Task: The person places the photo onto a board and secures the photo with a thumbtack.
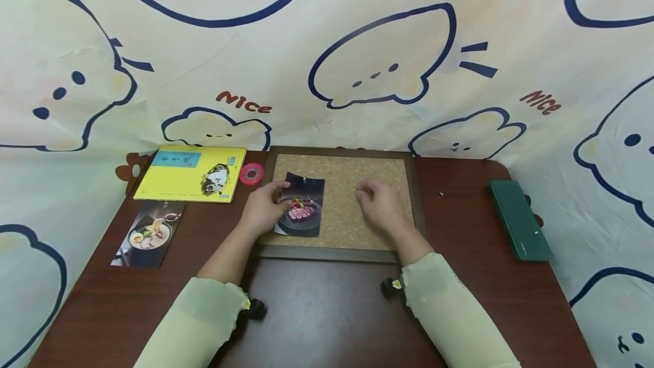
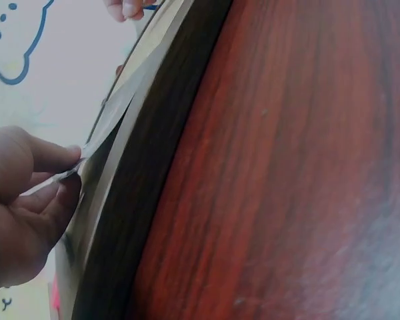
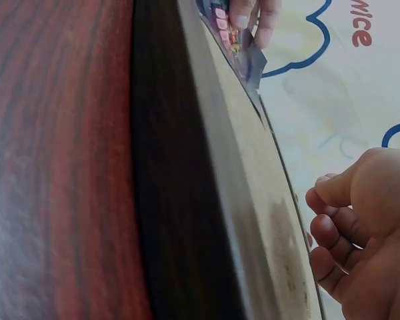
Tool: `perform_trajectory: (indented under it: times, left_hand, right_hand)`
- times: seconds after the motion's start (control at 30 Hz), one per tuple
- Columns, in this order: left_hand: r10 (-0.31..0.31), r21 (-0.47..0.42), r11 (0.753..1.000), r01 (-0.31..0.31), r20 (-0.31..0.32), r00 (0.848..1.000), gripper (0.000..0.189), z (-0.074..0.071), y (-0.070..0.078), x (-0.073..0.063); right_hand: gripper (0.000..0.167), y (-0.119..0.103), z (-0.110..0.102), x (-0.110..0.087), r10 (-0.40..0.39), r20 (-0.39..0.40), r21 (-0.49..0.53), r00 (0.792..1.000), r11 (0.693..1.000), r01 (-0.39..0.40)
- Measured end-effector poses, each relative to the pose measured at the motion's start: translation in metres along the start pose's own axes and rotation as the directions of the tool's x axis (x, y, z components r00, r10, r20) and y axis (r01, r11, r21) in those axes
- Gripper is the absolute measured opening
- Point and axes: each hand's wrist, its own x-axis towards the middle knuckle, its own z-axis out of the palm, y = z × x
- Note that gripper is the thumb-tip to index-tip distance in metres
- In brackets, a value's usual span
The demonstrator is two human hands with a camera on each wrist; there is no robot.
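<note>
My left hand (image 1: 261, 209) pinches the left edge of a photo print (image 1: 309, 227) between thumb and fingers. Sliced meat on a dark plate is pictured on it. The print lies over the left part of a framed cork board (image 1: 352, 238), and the left wrist view shows its held edge lifted off the cork. Over the right part of the board is my right hand (image 1: 383, 206). Its fingers are curled and the thumb meets the index fingertip, with nothing visible between them in the right wrist view (image 3: 380, 233).
A yellow book (image 1: 168, 183) and a red tape roll (image 1: 251, 174) lie left of the board. Below the book is a second photo print (image 1: 166, 249) of a noodle bowl. Right of the board are a tiny shiny thing (image 1: 440, 194) and a dark green case (image 1: 520, 220). Patterned cloth hangs behind.
</note>
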Motion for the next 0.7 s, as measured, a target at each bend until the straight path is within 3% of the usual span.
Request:
perform_trajectory:
  times: [0.23, 0.43, 0.7]
  left_hand:
    - [0.019, 0.083, 0.996, -0.019, 0.0, 1.0, 0.047, 0.004, 0.001, 0.002]
    - [0.035, 0.15, 0.988, -0.043, 0.057, 0.998, 0.049, 0.002, 0.006, 0.006]
    - [0.033, 0.159, 0.986, -0.047, 0.087, 0.996, 0.052, 0.003, 0.006, 0.007]
  right_hand:
    - [0.013, -0.003, 0.007, 0.003, -0.006, 0.001, 0.006, 1.0, 1.0, 0.006]
    - [0.014, -0.012, 0.008, 0.01, 0.0, 0.023, 0.009, 1.0, 1.0, 0.0]
    - [0.016, -0.027, 0.017, 0.02, -0.018, 0.076, 0.018, 0.997, 1.0, 0.017]
